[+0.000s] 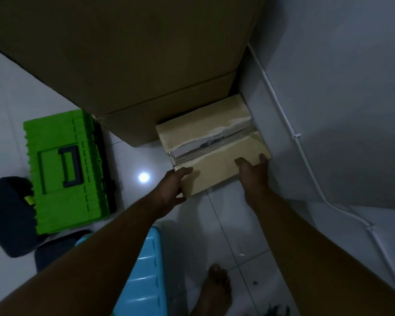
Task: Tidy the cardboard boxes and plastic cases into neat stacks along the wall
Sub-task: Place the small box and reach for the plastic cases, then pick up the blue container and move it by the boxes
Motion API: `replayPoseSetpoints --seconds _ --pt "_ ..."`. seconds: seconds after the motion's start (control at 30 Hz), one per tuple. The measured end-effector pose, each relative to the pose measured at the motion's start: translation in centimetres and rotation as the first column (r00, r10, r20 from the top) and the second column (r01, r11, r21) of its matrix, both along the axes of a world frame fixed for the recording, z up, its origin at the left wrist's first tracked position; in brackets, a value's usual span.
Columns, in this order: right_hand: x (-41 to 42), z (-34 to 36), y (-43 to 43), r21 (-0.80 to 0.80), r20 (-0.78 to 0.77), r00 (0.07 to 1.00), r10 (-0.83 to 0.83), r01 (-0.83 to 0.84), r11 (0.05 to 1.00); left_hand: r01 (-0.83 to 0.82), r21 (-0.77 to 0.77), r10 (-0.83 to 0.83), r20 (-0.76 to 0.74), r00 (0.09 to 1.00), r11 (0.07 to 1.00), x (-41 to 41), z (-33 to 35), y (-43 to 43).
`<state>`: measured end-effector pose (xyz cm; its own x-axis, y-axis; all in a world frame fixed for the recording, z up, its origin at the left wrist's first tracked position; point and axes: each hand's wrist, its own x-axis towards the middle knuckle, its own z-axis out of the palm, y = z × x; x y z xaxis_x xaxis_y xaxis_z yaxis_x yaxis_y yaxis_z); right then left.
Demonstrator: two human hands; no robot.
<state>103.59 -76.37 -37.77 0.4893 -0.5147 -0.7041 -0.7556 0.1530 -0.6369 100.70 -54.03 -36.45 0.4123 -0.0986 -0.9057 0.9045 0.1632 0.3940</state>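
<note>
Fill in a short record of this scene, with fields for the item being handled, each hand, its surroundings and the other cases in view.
item: small cardboard box, top seam torn open
left hand: left hand grips the box's near left corner
right hand: right hand grips its near right edge, fingers on top
surroundings: beside the wall, in front of the stacked large cardboard boxes
other cases: green plastic toolbox to the left; blue plastic case nearest the camera

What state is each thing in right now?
Small box: top seam torn, flaps parted.
Green case: shut, handle folded flat.
Big boxes: stacked, closed.
Left grip: holds small box's near corner.
Right grip: holds its near edge.
</note>
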Motion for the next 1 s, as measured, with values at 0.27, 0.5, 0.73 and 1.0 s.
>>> replayPoseSetpoints --seconds 0.27,0.5,0.73,1.0 --pt "-4.9 1.2 1.4 -0.12 -0.013 0.954 0.299 -0.298 0.947 0.038 0.489 -0.207 0.297 0.932 0.871 -3.8 0.9 4.8" --pt "-17.5 2.2 11.6 -0.034 -0.135 0.813 0.566 -0.574 0.818 -0.024 0.894 -0.371 0.21 0.905 0.447 -21.2 -0.3 16.6" --pt "-30.8 0.9 17.4 0.116 -0.219 0.681 0.698 -0.692 0.712 0.226 0.757 -0.209 -0.12 0.97 0.613 -34.9 -1.2 21.2" --pt "-31.4 4.7 18.1 -0.168 -0.275 0.604 0.748 -0.796 0.581 0.183 0.725 -0.33 0.065 0.942 0.664 -34.2 0.9 21.2"
